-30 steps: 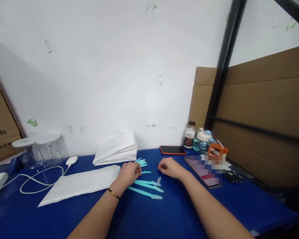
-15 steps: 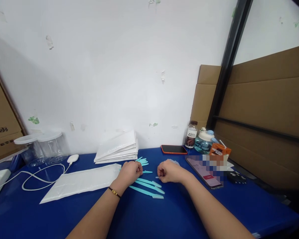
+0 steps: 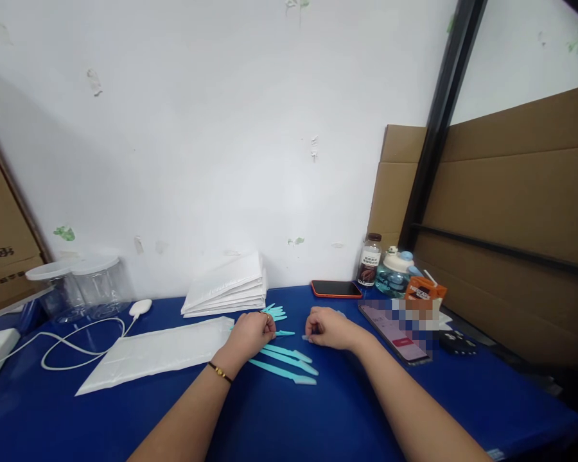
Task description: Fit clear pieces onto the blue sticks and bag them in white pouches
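Observation:
My left hand (image 3: 250, 333) is closed around a turquoise eyebrow razor (image 3: 285, 333), whose blade end points right. A pale translucent piece, like a blade cap (image 3: 305, 337), sits at the fingertips of my right hand (image 3: 333, 328), which is pinched closed a short way from the razor's tip. Several more turquoise razors (image 3: 289, 376) lie fanned out on the blue table (image 3: 289, 423), just in front of my left hand. Behind that hand is another cluster of turquoise razor ends (image 3: 278, 312). Part of a clear bluish item (image 3: 341, 314) shows behind my right hand.
At left lie a white padded envelope (image 3: 154, 353), a white cable with a puck (image 3: 140, 308) and clear jars (image 3: 99, 289). A stack of white envelopes (image 3: 226, 285) is against the wall. To the right are phones (image 3: 336, 289), a bottle (image 3: 368, 262) and a blue-lidded jug (image 3: 394, 274).
My right hand has shifted slightly up, and the small translucent piece at its fingertips has risen with it. My left hand keeps its place with the razor.

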The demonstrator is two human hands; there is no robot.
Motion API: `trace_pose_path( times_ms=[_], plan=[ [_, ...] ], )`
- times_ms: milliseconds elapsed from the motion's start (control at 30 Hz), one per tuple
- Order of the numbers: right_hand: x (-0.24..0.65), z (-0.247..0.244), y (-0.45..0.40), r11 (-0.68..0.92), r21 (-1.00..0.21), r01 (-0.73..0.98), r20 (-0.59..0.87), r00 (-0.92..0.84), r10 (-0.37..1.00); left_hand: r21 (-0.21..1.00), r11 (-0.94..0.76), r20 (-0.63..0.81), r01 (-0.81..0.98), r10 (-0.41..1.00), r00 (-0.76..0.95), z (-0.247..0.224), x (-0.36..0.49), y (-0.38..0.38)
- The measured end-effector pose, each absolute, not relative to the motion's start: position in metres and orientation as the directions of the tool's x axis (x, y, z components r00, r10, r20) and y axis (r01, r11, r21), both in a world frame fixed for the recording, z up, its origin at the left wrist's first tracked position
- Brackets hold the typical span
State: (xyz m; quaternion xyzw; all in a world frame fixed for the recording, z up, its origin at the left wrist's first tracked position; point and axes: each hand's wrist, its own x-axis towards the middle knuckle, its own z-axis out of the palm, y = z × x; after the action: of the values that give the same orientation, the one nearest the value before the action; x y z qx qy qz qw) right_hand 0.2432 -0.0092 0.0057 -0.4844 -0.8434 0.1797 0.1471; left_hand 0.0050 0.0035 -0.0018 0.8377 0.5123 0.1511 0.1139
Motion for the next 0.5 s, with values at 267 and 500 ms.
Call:
trace_pose_path(
  times_ms=[267, 500],
  plan=[
    [0.238, -0.005, 0.001, 0.443, -0.559, 0.701, 0.116, -0.462, 0.879, 0.392, -0.423, 0.102, 0.817, 0.902, 0.419, -0.002, 0.005, 0.004],
    [0.229, -0.008, 0.001, 0.471, -0.581, 0.664, 0.154, -0.479, 0.864, 0.424, -0.427, 0.077, 0.798, 0.895, 0.439, -0.001, 0.011, 0.002]
  ],
)
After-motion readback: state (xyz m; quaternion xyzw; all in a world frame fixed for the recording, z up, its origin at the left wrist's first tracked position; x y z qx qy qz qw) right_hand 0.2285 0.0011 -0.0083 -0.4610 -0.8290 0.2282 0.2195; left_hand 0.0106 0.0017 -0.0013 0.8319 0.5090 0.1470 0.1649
